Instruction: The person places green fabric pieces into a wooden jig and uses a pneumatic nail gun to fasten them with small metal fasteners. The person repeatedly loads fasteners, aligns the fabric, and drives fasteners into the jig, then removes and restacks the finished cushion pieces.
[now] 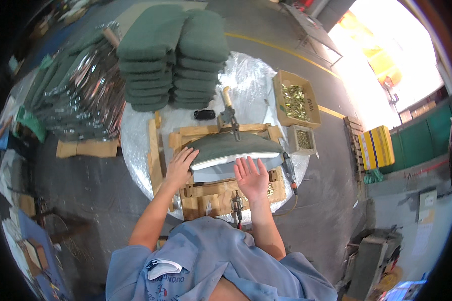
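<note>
In front of me a dark green padded cushion (236,148) with a white edge sits in a wooden frame (201,189). My left hand (181,164) lies on the cushion's left end, fingers stretched out over it. Palm turned up and fingers extended, my right hand (252,178) is at the cushion's near white edge, with nothing in it; whether its fingertips touch the edge I cannot tell. A metal clamp (230,119) reaches over the cushion's far side. Another clamp (236,203) is fixed at the frame's near side. Beside the right end lies a hand-held power tool (289,168) with a hose.
Two tall stacks of green cushions (178,55) stand at the table's far left. A cardboard box (314,108) of brass-coloured metal parts and a small bin (302,140) of tiny parts are at the right. Plastic film (253,70) covers the round table. A black object (204,115) lies behind the frame.
</note>
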The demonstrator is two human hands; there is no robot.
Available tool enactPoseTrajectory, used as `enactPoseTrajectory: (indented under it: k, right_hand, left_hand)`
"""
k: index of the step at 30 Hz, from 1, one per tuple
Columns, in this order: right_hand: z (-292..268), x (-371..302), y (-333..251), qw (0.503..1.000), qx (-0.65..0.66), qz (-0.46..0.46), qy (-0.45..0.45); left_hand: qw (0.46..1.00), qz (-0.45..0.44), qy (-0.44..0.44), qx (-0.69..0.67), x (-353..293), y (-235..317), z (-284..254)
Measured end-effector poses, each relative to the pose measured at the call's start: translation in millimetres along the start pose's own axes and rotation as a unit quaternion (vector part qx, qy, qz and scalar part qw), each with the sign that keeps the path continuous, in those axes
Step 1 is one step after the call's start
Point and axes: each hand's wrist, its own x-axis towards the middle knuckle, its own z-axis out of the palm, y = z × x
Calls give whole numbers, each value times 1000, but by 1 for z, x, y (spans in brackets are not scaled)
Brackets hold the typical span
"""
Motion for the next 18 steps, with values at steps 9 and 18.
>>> enactPoseTrajectory:
  k: [9, 18]
  right_hand:
    - [-74, -69, 24, 993, -81, 77, -37]
    - [-86, -143, 22, 938, -229, 225, -129]
  left_hand:
    - [970, -123, -6, -210, 23, 59, -45]
    - [757, -295, 27, -582, 27, 104, -79]
